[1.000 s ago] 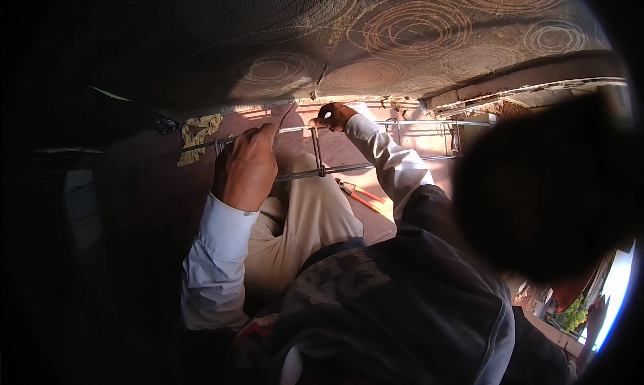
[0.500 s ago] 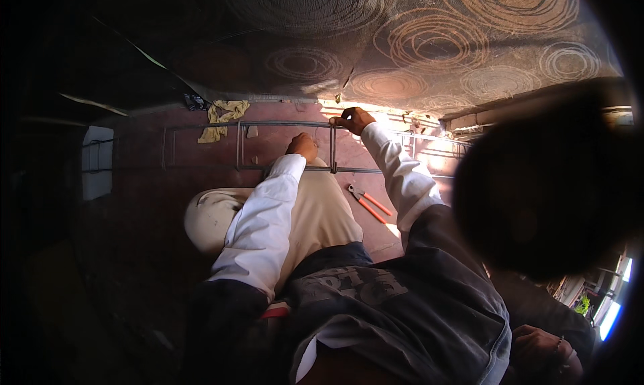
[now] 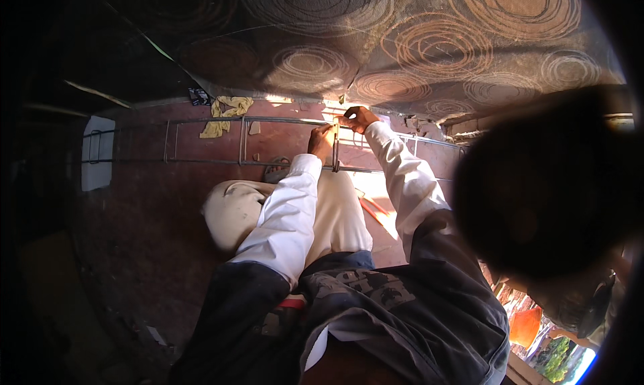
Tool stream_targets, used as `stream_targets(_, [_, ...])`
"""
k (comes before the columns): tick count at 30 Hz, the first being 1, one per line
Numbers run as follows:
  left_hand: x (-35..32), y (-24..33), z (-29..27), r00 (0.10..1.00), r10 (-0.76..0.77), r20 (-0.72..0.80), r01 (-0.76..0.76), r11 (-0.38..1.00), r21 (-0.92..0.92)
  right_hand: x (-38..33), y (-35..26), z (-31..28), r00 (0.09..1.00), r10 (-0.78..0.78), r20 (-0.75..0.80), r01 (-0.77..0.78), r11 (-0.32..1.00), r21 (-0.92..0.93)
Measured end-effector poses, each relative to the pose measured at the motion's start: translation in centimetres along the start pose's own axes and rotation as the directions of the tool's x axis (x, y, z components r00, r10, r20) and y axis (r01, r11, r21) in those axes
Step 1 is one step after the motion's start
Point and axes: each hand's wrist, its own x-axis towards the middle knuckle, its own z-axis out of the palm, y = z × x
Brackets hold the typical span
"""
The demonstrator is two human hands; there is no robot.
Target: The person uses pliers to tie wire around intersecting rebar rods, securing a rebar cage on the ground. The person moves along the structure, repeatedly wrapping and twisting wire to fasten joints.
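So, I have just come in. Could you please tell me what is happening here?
A person is working bare-handed at a long frame of thin metal bars. The left hand and the right hand are close together near the upper end of one crosspiece; what exactly they grip is too small to tell. A red-handled tool lies on the floor beside a leg, and a yellow cloth lies toward the wall side.

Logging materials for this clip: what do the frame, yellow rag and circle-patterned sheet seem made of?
Frame: probably steel, dull grey, judging by its thin, stiff-looking bars.
Yellow rag: likely cloth, matte, since it lies crumpled in folds.
Circle-patterned sheet: fabric or vinyl, I cannot tell which; its surface looks grainy.
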Motion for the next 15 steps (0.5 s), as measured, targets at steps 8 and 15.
stream_targets(8, [-1.4,1.8,0.3,0.994,-0.004,0.108,0.032,0.964,-0.264,-1.0,-2.0,-2.0,0.972,0.190,0.137,-0.199,0.978,0.058])
stream_targets(15, [-0.5,0.8,-0.3,0.990,-0.003,0.143,0.017,0.995,-0.099,-0.8,-7.6,-3.9,0.930,-0.257,0.263,0.367,0.674,-0.641])
